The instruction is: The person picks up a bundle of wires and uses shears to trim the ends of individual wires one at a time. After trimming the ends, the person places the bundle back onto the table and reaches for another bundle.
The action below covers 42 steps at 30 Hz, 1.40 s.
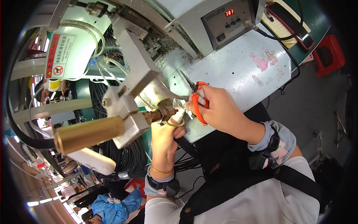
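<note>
Orange-handled scissors [199,108] are grasped by the fingers of the right hand [220,106], with the blades directed over the metal surface [233,76]. A small pale piece [181,105] is located between both hands; whether it is gripped by the bent fingers of the left hand [165,134] cannot be told. The left hand is partly obstructed by a soldering head with a brass-coloured cylinder [89,134], and the surface is bordered by a control box [227,28] and coiled black cables [121,160].
</note>
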{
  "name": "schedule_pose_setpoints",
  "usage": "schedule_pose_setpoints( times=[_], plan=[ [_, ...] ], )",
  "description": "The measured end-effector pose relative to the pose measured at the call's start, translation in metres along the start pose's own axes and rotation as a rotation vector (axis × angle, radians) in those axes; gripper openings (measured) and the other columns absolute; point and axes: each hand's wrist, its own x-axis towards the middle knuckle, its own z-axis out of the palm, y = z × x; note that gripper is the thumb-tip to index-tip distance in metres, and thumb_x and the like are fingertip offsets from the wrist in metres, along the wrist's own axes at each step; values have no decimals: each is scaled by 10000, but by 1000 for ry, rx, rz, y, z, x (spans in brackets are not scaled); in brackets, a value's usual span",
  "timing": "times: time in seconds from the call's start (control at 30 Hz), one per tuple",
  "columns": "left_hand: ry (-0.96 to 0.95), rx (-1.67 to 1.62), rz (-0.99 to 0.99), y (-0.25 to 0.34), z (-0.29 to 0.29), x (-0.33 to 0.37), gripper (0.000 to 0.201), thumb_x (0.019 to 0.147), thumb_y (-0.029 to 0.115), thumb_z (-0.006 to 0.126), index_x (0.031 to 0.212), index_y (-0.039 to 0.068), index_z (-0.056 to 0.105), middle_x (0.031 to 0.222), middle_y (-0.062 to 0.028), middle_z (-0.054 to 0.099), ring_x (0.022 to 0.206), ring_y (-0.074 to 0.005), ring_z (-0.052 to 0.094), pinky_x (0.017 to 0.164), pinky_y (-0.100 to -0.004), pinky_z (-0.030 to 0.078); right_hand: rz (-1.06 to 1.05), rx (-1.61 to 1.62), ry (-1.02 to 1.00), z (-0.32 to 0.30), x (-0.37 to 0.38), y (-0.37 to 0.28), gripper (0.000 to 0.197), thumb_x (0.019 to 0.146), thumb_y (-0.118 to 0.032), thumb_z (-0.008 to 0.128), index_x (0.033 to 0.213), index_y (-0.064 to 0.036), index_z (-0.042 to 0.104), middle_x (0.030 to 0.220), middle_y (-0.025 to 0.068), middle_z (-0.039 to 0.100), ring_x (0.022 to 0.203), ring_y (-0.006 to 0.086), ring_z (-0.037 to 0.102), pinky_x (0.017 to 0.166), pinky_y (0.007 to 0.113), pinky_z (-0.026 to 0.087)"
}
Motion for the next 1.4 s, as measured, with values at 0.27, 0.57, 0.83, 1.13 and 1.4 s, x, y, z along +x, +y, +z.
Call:
schedule_pose_setpoints(
  times=[0.27, 0.57, 0.83, 1.13, 1.4],
  plan=[
    [95, -188, -6, -9, 12, -35, 161, 832, 84, 530, 952, -24, 537, 697, -56, 539, 594, -155, 515, 542, -250, 425, 0, 50, -48, -11, -25, -5, 142, 753, -120, 635, 766, -19, 537, 559, 28, 472, 497, 67, 398, 460, 234, 345],
    [-32, 428, 206, -33, 7, -74, 167, 814, 56, 565, 958, -28, 553, 832, -69, 599, 741, -119, 561, 655, -219, 436, -403, -174, -166, -5, -57, -14, 151, 720, -53, 660, 854, -35, 593, 606, 39, 525, 529, 69, 472, 480, 221, 381],
    [98, 296, 357, -38, 24, -78, 159, 805, 77, 573, 929, -16, 537, 708, -76, 583, 588, -103, 528, 551, -203, 412, 1, 141, -210, -11, -61, -24, 87, 754, -58, 626, 753, 6, 567, 566, -1, 516, 512, 43, 457, 464, 203, 365],
    [273, 377, 597, -47, 18, -80, 170, 807, 127, 588, 891, -6, 525, 637, -53, 554, 502, -57, 467, 434, -158, 316, 483, 412, -548, -14, -55, -35, 121, 757, -76, 627, 730, 7, 543, 577, 20, 522, 491, 39, 456, 454, 201, 361],
    [-38, 631, 486, -43, 9, -79, 208, 777, -12, 569, 982, -42, 540, 821, -67, 589, 693, -109, 564, 632, -212, 440, -223, -49, -211, -5, -65, -16, 104, 758, -65, 627, 823, 3, 585, 694, 54, 581, 589, 96, 556, 524, 201, 425]
  ],
)
